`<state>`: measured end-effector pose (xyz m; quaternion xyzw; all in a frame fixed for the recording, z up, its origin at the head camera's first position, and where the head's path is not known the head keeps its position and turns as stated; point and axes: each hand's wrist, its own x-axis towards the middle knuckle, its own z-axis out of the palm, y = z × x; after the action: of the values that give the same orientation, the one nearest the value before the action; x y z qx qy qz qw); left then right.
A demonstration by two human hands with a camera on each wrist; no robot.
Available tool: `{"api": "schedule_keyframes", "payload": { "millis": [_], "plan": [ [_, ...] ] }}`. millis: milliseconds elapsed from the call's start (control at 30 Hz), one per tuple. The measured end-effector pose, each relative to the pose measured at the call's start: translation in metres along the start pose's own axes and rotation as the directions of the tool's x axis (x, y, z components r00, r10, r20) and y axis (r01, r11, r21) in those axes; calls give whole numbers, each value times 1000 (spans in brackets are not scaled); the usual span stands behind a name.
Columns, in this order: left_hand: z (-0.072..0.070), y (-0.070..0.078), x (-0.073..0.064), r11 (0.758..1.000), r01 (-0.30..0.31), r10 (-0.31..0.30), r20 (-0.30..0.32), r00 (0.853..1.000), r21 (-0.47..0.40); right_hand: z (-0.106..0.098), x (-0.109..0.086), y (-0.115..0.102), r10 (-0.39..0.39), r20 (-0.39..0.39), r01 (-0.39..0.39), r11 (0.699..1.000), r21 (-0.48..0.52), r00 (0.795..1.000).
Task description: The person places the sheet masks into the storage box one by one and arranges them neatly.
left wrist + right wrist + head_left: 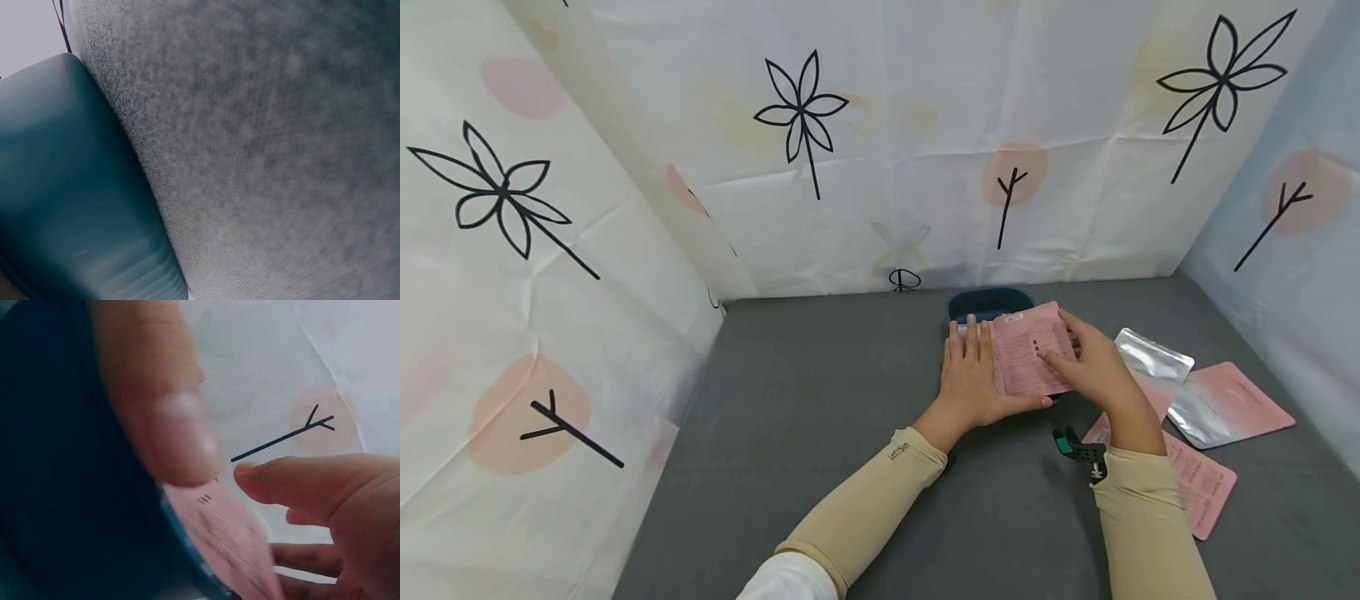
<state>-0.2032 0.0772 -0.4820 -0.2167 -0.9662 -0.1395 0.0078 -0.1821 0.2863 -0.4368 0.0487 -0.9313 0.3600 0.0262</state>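
A pink flat packet [1032,354] with printed text stands tilted over a dark teal bin [981,302]. My right hand [1097,362] grips the packet's right edge, thumb on the printed face and fingers behind. In the right wrist view, the right hand [356,519] is beside the pink packet [228,544]. My left hand [972,379] lies with straight fingers along the packet's left side, its thumb stretched across the lower edge. The left wrist view shows the outer wall of the teal bin [69,181] on the grey surface.
Right of the bin lie several pink and silver packets: a silver-ended one [1153,357], a pink-and-silver one [1236,400] and a pink printed one [1201,483] partly under the right forearm. A grey table [805,400] spreads below, bounded by patterned cloth walls [880,217].
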Motion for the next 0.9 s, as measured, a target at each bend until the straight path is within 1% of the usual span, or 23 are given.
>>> {"api": "schedule_keyframes", "payload": {
  "millis": [100, 233, 400, 500, 600, 733, 800, 900],
  "plan": [
    [-1, 0, -1, 1000, 2, -2, -1, 1000, -7, 2, 0, 0, 16, 30, -15, 1000, -14, 999],
    [-3, 0, -3, 1000, 4, -4, -16, 1000, -25, 5, 1, -2, 11, 63, -9, 999, -33, 998],
    [-3, 1, -2, 1000, -4, 4, -14, 1000, 20, 11, 3, -7, -21, 107, 31, 996, -87, 994],
    [-2, 0, -1, 999, 2, -2, -4, 1000, 36, 12, 4, -7, -24, 111, 33, 996, -80, 994],
    [-1, -1, 0, 999, 3, -3, 4, 1000, 35, 10, 3, -6, -21, 101, 26, 998, -49, 995],
    [-1, -2, -2, 1000, -1, 1, -12, 1000, 26, 6, 1, 1, -6, 70, 8, 1000, -21, 998],
    [-2, -2, -2, 1000, -1, 2, -21, 1000, 19, 3, 0, 5, 14, 41, -14, 1000, -6, 999],
    [-1, -2, -1, 1000, 5, -5, -16, 1000, 26, -5, -4, 12, 64, -14, -64, 998, 14, 998]
  ]
}}
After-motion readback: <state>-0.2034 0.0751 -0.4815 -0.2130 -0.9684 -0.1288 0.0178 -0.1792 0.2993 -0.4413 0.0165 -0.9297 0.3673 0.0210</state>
